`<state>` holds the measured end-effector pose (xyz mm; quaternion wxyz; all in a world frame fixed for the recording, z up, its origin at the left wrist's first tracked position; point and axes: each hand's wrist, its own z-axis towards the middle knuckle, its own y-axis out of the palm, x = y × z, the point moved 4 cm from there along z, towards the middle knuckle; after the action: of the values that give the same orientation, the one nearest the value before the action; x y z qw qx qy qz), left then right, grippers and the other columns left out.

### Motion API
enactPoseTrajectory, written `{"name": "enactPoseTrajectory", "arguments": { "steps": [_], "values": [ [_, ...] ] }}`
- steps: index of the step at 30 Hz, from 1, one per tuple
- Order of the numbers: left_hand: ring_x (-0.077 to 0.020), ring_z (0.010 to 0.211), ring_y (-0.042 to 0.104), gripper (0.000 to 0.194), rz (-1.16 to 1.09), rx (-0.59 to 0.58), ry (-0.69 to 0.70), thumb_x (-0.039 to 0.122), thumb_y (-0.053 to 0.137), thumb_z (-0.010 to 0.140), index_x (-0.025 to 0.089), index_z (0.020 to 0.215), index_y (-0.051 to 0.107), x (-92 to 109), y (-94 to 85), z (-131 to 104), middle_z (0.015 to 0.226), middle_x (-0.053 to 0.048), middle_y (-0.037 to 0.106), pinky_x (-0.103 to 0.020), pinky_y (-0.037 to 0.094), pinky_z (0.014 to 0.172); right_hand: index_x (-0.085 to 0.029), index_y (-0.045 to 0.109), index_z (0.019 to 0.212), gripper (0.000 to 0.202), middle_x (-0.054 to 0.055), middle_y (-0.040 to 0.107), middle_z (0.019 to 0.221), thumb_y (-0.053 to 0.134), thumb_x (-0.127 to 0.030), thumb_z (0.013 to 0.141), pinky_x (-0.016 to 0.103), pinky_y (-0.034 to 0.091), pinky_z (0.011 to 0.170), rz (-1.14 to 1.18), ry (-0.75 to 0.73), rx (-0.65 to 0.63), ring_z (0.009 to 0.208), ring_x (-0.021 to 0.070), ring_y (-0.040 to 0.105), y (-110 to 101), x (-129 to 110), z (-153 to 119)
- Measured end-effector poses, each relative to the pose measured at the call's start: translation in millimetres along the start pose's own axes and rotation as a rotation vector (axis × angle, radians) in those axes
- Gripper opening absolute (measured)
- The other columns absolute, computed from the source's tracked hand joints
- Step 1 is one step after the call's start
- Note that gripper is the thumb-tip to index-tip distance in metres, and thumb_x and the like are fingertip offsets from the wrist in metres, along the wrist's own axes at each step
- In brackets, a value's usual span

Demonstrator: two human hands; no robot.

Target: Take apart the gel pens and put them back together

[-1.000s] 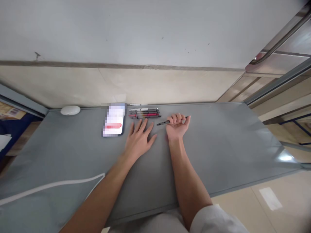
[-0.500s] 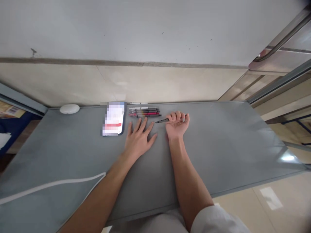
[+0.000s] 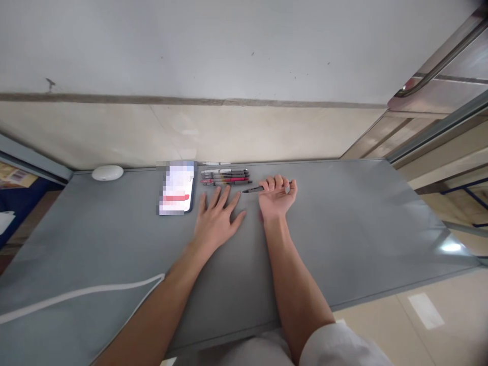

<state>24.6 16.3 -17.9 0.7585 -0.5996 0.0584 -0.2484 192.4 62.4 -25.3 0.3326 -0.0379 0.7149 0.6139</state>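
Note:
My left hand (image 3: 216,219) lies palm down on the grey table (image 3: 351,229), its fingers spread and holding nothing. Just beyond its fingertips several pens (image 3: 224,177) lie side by side, among them a pink-red one and a white one. My right hand (image 3: 277,197) rests palm up, fingers curled around a dark pen (image 3: 250,190). The tip of that pen points left, close to my left index fingertip. Part of its barrel is hidden by my fingers.
A phone (image 3: 177,188) with a lit screen lies left of the pens. Farther left is a white oval case (image 3: 107,173). A white cable (image 3: 87,290) crosses the table at left. The wall (image 3: 267,133) borders the far edge.

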Motion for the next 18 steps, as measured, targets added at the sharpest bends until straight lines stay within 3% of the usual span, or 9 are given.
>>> {"name": "enactPoseTrajectory", "arguments": {
  "steps": [10,18],
  "values": [
    [-0.0355,0.14,0.031,0.053,0.083,-0.019,0.009,0.048,0.041,0.094,0.022,0.139,0.05,1.2,-0.5,0.1,0.152,-0.012,0.037,-0.061,0.014,0.114,-0.023,0.023,0.062,0.032,-0.005,0.019,0.061,0.038,-0.036,0.087,0.025,0.031,0.048,0.131,0.045,-0.007,0.051,0.0124,0.026,-2.3,4.7,2.6],
    [-0.0348,0.141,0.031,0.053,0.106,-0.013,0.008,0.047,0.043,0.093,0.024,0.141,0.048,1.3,-0.3,0.6,0.152,-0.01,0.037,-0.061,0.018,0.114,-0.023,0.031,0.064,0.038,-0.005,0.021,0.064,0.036,-0.048,0.092,0.026,0.034,0.051,0.242,0.057,-0.046,0.053,0.0118,0.028,-0.8,6.7,2.8]
  ]
}}
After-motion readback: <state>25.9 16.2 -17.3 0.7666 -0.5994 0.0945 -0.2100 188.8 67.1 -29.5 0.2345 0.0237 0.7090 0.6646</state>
